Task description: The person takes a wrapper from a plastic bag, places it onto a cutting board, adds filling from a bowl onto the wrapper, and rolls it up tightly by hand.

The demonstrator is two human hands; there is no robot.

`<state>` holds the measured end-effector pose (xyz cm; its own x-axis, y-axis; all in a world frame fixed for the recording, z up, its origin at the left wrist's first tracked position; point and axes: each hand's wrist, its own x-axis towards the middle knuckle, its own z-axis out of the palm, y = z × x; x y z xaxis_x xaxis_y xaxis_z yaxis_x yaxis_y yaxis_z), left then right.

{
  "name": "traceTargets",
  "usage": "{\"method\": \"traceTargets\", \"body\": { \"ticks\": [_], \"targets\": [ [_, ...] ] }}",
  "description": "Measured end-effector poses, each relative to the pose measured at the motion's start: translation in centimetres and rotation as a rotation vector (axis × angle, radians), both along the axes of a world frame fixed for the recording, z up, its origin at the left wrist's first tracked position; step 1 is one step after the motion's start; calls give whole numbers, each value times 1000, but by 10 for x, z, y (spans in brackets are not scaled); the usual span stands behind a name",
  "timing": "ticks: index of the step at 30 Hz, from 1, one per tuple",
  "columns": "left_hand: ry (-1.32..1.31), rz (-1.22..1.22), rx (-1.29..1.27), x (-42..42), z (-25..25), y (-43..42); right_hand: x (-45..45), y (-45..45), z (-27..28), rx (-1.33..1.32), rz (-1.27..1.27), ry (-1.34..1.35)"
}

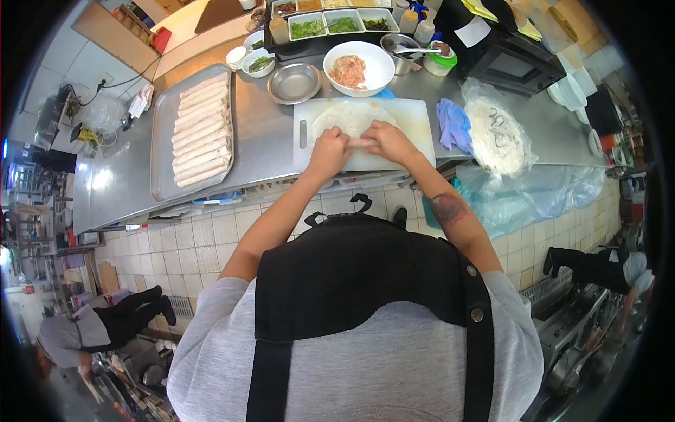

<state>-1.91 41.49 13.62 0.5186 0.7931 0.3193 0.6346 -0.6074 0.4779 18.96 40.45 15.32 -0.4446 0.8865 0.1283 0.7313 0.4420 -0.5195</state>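
Observation:
A thin, round, pale wrapper (pixel 351 112) lies on the white cutting board (pixel 415 112) in front of me. Its near edge is folded into a short roll (pixel 362 142) with something pinkish showing. My left hand (pixel 332 148) pinches the left end of this roll. At the right end, my right hand (pixel 385 141) has its fingers closed on it. Just behind the board, a white bowl (pixel 383 67) contains a pinkish shredded filling (pixel 348 72). To the left, a metal tray (pixel 163 151) carries a row of several finished-looking rolls (pixel 202 133).
A metal bowl (pixel 294 83) stands behind the board's left corner. Right of the board lie a blue cloth (pixel 454 125) and a plastic bag of pale wrappers (pixel 498 137). Beyond are condiment trays (pixel 343 25) and a microwave (pixel 512 67). Other people (pixel 91 327) work behind me.

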Motion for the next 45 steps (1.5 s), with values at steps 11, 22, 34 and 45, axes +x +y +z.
{"method": "traceTargets", "body": {
  "ticks": [11, 22, 34, 45],
  "targets": [
    [118, -54, -169, -22, -3, 25, 25, 16, -7, -170, -64, 13],
    [133, -99, -132, -10, -1, 24, 13, 15, -12, -70, -32, -9],
    [119, -20, 61, -51, 3, 10, 50, 9, 12, -164, -103, -14],
    [-158, 368, 77, -76, 3, -50, -95, 111, 16, 194, 115, -30]
  ]
}}
